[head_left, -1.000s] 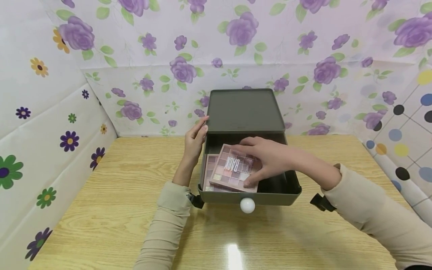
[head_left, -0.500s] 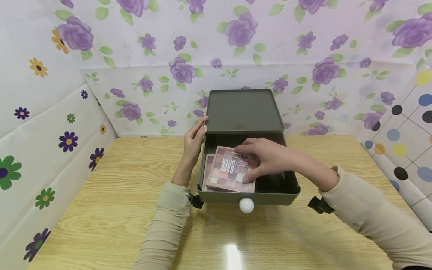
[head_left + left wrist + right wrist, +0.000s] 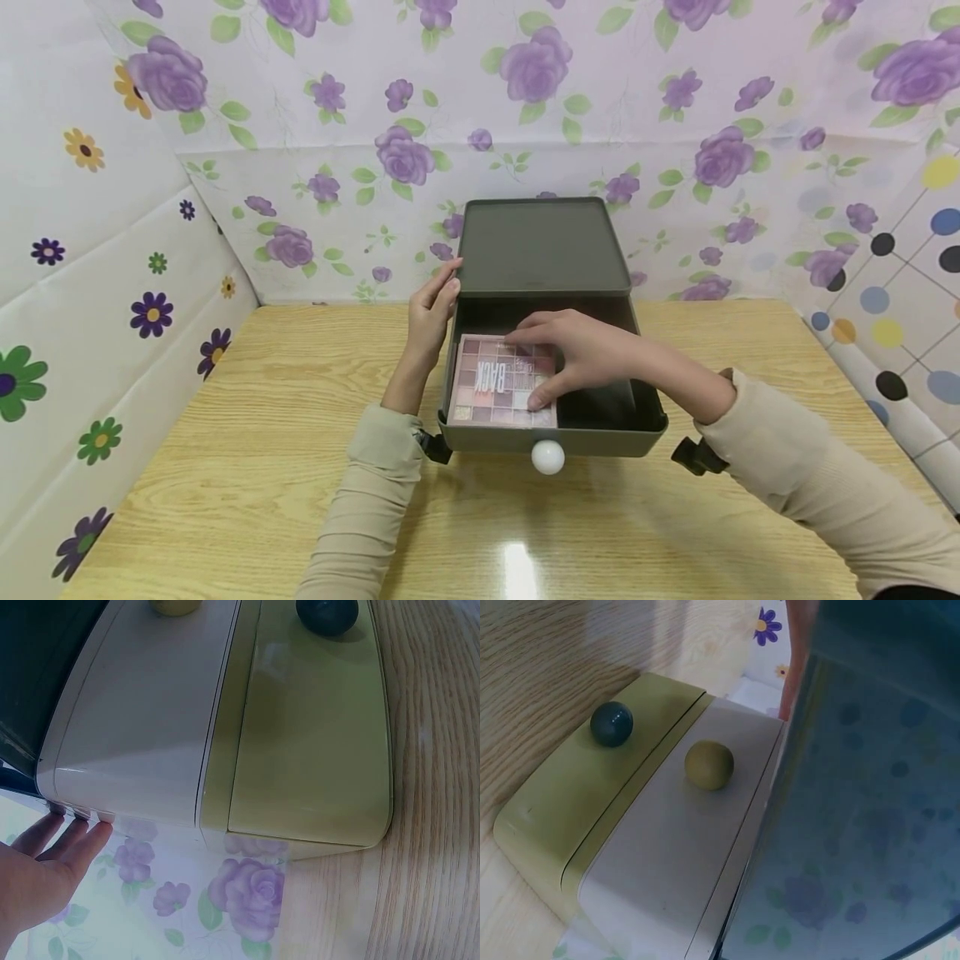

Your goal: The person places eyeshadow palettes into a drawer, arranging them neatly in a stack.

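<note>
An eyeshadow palette [image 3: 487,375] with a clear, lettered lid lies in the left part of the pulled-out dark green drawer [image 3: 487,439]. My right hand [image 3: 585,354] holds the palette's right part, thumb on its front right and fingers at its back right. Beneath the palette, the other one seen earlier is hidden. My left hand [image 3: 430,321] rests against the left side of the drawer unit [image 3: 543,246]. In the left wrist view, the fingertips of that left hand [image 3: 45,877] touch the unit's side with the fingers extended. The right hand is not visible in the right wrist view.
Under the dark drawer are a white drawer [image 3: 682,840] and a yellow-green drawer [image 3: 555,802], both closed, with round knobs. A white knob [image 3: 548,457] sticks out from the dark drawer. Flowered sheets [image 3: 337,208] stand behind the wooden table [image 3: 285,433].
My right hand has slid the upper palette leftward and straightened it, so it covers the lower palette. The left hand stays where it was.
</note>
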A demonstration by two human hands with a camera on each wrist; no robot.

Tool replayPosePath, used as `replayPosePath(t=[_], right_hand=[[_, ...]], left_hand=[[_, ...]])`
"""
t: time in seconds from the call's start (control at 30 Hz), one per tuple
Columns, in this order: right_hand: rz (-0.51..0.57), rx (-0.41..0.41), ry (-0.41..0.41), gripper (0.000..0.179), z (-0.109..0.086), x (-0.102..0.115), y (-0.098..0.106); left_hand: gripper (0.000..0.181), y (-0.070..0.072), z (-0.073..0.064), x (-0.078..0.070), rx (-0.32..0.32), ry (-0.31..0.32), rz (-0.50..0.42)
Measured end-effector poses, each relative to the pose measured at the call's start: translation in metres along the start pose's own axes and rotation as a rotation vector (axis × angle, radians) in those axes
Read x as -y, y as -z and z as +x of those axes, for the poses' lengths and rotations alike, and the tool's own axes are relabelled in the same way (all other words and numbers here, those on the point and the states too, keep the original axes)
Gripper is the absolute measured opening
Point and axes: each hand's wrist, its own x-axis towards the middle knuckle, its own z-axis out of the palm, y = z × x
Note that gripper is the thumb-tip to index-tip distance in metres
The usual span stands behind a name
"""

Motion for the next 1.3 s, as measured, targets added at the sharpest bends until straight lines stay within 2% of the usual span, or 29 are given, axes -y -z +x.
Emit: replayPosePath(t=[0.27,0.47,0.67,0.8,0.97,1.13,1.3], right_hand=[[0.032,0.025,0.011,0.072,0.002,0.001,0.001],[-0.005,-0.035,-0.037,0.071,-0.007,0.008,0.001],[-0.072,-0.189,-0.138,0.059,-0.023,0.023,0.000],[-0.064,-0.314,-0.170,0.051,-0.035,0.034,-0.002],[-0.045,-0.448,-0.123,0.044,-0.050,0.045,-0.007],[-0.040,-0.599,-0.014,0.037,-0.061,0.057,-0.019],[-0.003,-0.733,0.039,0.040,-0.070,0.068,-0.033]], left_hand=[[0.040,0.000,0.000,-0.001,-0.003,-0.001,-0.012],[0.040,-0.002,0.001,-0.001,-0.006,-0.012,-0.004],[0.039,-0.001,0.001,0.000,-0.003,-0.015,-0.009],[0.038,0.000,0.001,0.001,0.001,-0.014,-0.017],[0.038,0.000,0.001,0.002,-0.001,-0.006,-0.017],[0.038,0.000,0.001,0.002,-0.012,-0.002,-0.017],[0.038,-0.001,0.001,0.000,-0.009,0.000,-0.020]])
